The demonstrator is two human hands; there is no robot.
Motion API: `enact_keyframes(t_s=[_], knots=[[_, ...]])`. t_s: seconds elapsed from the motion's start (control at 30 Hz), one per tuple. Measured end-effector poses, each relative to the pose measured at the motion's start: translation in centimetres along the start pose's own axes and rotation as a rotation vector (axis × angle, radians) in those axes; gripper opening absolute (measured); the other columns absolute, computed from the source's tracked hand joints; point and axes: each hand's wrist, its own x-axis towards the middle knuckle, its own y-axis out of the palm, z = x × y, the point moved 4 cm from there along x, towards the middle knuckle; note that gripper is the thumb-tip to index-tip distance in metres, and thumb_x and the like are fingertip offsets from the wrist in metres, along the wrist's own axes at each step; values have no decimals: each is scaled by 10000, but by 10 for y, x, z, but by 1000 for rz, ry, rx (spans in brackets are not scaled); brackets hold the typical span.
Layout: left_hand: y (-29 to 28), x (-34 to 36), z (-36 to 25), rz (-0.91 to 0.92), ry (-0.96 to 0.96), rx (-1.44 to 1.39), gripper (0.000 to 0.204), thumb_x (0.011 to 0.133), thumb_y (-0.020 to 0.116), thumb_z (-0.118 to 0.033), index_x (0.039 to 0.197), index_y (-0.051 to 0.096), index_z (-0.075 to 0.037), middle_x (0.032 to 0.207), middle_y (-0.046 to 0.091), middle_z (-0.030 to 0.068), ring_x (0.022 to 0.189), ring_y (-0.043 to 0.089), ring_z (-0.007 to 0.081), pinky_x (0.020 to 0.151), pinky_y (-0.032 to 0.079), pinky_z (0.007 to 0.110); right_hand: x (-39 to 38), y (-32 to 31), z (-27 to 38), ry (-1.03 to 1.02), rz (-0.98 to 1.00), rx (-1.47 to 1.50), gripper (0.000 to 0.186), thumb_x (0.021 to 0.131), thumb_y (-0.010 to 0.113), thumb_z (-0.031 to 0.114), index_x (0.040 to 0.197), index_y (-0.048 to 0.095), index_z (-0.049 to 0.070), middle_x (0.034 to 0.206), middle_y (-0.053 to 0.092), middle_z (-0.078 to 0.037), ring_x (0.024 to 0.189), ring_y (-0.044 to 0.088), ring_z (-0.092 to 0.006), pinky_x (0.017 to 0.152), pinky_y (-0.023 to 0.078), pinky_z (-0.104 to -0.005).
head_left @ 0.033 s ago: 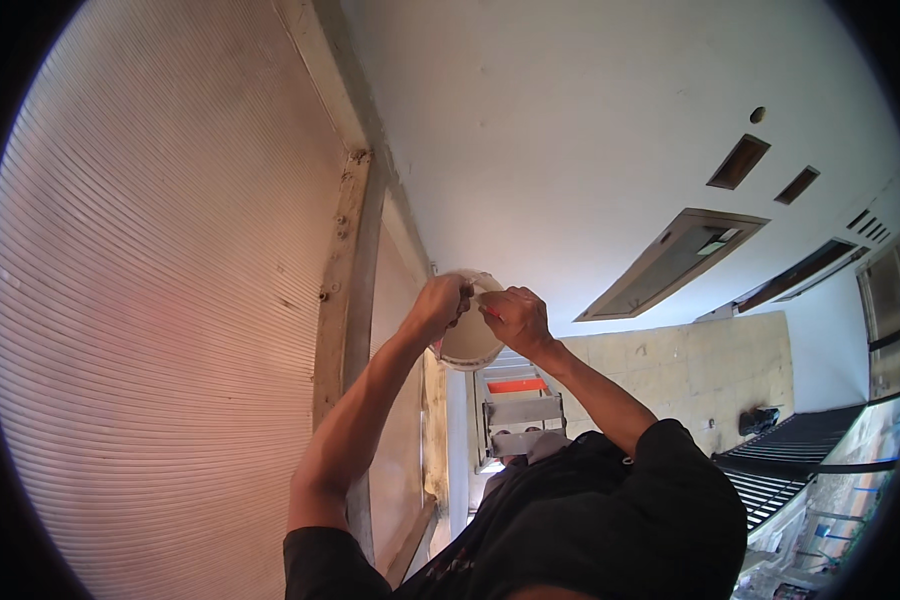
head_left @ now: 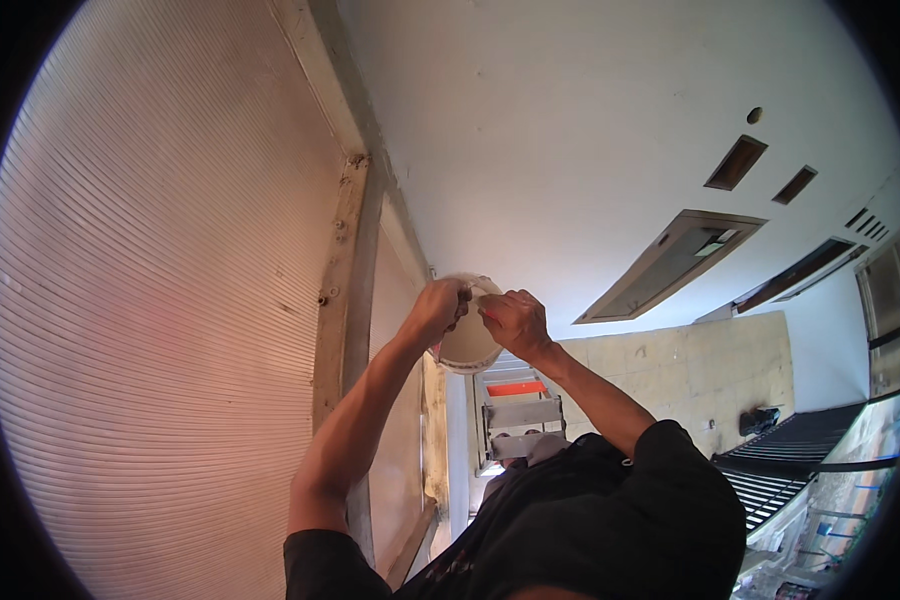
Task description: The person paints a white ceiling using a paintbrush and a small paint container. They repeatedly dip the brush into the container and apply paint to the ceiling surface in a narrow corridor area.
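A round white bucket [head_left: 469, 352] sits in front of me at the top of a ladder, its inside pale and its rim smeared. My left hand [head_left: 438, 312] is closed at the bucket's left rim, fingers curled over the opening; what it grips is hidden. Over the right side of the opening, my right hand [head_left: 516, 322] is closed around something small with a bit of red showing by the fingers. I cannot make out its kind. The two hands are close together but apart.
Below the bucket is a metal stepladder [head_left: 523, 411] with a red-orange band. Ribbed translucent sheeting [head_left: 160, 300] on a beam frame [head_left: 345, 260] rises at left. A white wall [head_left: 530, 150] with a framed window [head_left: 670, 265] stands ahead and right. A black railing [head_left: 785, 455] lies lower right.
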Motion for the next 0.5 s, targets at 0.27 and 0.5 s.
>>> enact_keyframes(t_s=[0.27, 0.5], knots=[[6, -2, -3, -17, 76, 21, 248, 921, 441, -210, 767, 557, -54, 602, 485, 14, 504, 411, 113, 462, 315, 298, -6, -2, 12, 210, -43, 130, 130, 750, 748, 151, 852, 710, 80, 694, 664, -91, 633, 654, -264, 618, 511, -373], [7, -5, -9, -12, 75, -14, 248, 928, 448, -208, 773, 562, -51, 596, 481, 10, 477, 397, 112, 443, 306, 291, -16, 22, 5, 581, 271, 480, 199, 805, 732, 191, 939, 743, 44, 792, 718, -147, 697, 705, -233, 665, 540, -318]])
